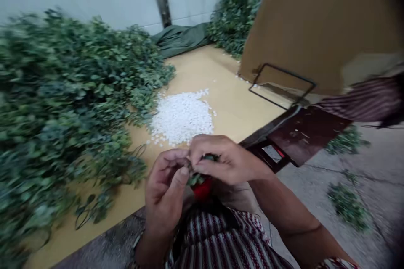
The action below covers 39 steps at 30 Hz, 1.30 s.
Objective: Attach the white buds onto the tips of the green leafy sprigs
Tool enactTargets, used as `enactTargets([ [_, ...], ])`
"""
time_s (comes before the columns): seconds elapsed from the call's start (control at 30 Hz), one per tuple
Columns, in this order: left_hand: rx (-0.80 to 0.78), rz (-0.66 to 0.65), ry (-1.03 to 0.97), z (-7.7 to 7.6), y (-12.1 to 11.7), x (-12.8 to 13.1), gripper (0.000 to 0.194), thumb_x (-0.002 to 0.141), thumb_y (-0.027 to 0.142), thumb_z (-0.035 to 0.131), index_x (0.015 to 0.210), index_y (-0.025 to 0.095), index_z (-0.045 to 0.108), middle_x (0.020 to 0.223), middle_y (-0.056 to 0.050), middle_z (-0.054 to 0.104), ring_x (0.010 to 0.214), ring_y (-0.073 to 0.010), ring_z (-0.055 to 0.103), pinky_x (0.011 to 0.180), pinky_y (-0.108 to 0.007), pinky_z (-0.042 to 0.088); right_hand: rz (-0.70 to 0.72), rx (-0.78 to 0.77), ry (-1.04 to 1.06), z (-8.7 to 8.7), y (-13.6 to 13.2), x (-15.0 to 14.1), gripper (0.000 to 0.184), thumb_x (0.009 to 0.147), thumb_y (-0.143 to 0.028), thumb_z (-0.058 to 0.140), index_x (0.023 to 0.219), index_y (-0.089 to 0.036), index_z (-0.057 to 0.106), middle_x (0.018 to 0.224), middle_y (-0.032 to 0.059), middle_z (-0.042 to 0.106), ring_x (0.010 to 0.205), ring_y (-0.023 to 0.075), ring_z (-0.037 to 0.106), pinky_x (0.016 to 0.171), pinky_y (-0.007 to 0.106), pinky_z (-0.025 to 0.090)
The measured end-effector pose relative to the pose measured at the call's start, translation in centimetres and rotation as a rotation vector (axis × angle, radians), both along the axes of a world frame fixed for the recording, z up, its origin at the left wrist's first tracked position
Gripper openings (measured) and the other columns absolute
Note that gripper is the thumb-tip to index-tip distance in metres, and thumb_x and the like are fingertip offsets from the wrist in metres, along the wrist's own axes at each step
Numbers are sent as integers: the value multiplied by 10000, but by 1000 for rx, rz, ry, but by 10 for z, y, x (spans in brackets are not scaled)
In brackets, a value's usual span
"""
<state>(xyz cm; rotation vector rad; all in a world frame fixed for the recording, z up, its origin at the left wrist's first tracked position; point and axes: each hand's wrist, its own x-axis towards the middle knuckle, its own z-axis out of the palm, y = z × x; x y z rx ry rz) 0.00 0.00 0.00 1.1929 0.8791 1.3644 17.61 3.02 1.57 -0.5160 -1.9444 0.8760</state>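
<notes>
Tan tabletop [232,105] carries leafy stems [72,92], green cloth [184,38] and white pieces [183,117], perhaps discs.

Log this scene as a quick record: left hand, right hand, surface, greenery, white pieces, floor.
left hand: fingers pinched near the right hand's
right hand: fingers curled around green leaves
table: yellowish top
greenery: large heap on table's left
white pieces: loose pile beyond the hands
floor: scattered leafy sprigs
</notes>
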Motion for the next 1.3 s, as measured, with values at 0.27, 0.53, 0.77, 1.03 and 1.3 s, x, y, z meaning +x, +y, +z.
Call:
enactTargets([
  [0.27,99,95,-141,-15,4,-2,147,811,211,699,958,214,694,752,6,628,639,-96,603,641,-210,516,-4,-472,411,-31,-2,0,52,871,-250,639,823,-230,641,1286,40,572,1202,192,559,1050,401,421],
  [0.53,172,164,-129,-24,3,3,112,812,191,683,924,193,678,702,-7,659,611,-118,642,630,-230,536,23,-571,340,-38,4,-5,77,847,-280,674,779,-244,668,1345,21,550,1278,210,502,1055,419,405],
  [0.77,69,163,-19,-31,-2,0,197,772,84,631,941,184,657,786,-25,675,680,-117,649,649,-199,538,16,-518,416,-40,4,-22,107,843,-306,671,771,-230,652,1120,51,648,1085,189,608,899,349,489],
  [1.03,68,58,10,-17,2,-9,176,786,197,653,960,208,672,929,-57,646,869,-173,611,771,-257,526,-245,43,37,-29,-4,-30,87,866,-155,582,804,-198,626,988,81,625,988,193,616,812,332,523],
  [1.3,-39,120,9,-17,1,-14,14,755,166,617,755,180,621,779,-26,577,744,-155,528,673,-238,445,-227,241,-144,-28,-7,-38,139,837,-49,530,802,-175,578,973,96,615,925,183,595,758,311,531],
])
